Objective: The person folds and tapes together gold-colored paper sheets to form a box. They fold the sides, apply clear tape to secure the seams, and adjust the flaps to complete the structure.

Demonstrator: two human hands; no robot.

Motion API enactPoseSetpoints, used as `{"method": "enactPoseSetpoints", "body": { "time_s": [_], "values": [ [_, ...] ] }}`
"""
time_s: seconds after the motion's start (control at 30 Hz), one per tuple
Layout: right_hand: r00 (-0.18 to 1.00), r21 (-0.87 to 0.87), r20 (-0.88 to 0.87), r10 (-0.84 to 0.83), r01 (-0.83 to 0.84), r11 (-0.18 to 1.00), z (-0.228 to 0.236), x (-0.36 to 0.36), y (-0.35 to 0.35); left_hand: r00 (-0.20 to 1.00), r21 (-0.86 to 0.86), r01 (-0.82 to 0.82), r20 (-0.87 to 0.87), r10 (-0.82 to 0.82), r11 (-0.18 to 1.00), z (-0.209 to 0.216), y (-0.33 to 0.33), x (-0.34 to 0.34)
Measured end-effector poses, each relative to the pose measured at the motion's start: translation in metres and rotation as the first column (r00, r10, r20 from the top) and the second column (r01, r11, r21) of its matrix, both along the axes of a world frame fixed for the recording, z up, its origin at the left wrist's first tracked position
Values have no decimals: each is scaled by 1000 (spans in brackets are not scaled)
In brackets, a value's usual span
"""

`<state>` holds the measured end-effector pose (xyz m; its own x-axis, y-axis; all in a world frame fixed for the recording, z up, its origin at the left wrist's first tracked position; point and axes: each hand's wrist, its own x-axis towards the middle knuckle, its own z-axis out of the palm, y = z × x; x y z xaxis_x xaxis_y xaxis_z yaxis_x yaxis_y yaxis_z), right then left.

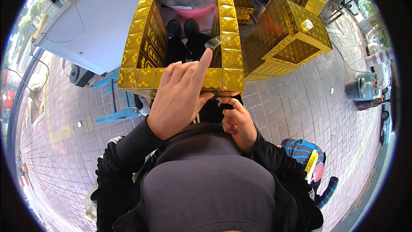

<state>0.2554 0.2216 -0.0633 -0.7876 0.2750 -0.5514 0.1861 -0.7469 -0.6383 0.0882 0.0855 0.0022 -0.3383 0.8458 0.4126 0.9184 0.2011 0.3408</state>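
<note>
A U-shaped frame of folded gold foil-paper blocks [139, 77] stands in front of me, its two arms reaching away. My left hand [178, 88] lies over its near side, fingers stretched out and index finger raised. At that fingertip is a small strip of clear tape [213, 42], touching or close to the frame's right arm. My right hand [240, 122] is curled just below the frame's near right corner. Its thumb and index finger meet by a tiny pale bit at the edge, too small to make out.
To the right stands a taller gold foil-paper structure [279, 38] with a white piece on top. A pink basin [195, 12] and clear plastic bin are behind. A blue stool [116, 103] and white panel [94, 21] are left. A striped bag [300, 150] sits at right.
</note>
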Motion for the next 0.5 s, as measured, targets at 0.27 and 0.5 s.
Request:
{"method": "enactPoseSetpoints", "body": {
  "time_s": [0.27, 0.5],
  "values": [
    [1000, -58, 2, -13, 13, 998, -3, 0, 1, 1000, 12, -9, -18, 9, 1000, -2, 1, 1],
    [999, -76, -31, -10, 8, 997, -3, 0, 1, 999, -4, -9, -34, 9, 1000, -3, 0, 0]
  ]
}}
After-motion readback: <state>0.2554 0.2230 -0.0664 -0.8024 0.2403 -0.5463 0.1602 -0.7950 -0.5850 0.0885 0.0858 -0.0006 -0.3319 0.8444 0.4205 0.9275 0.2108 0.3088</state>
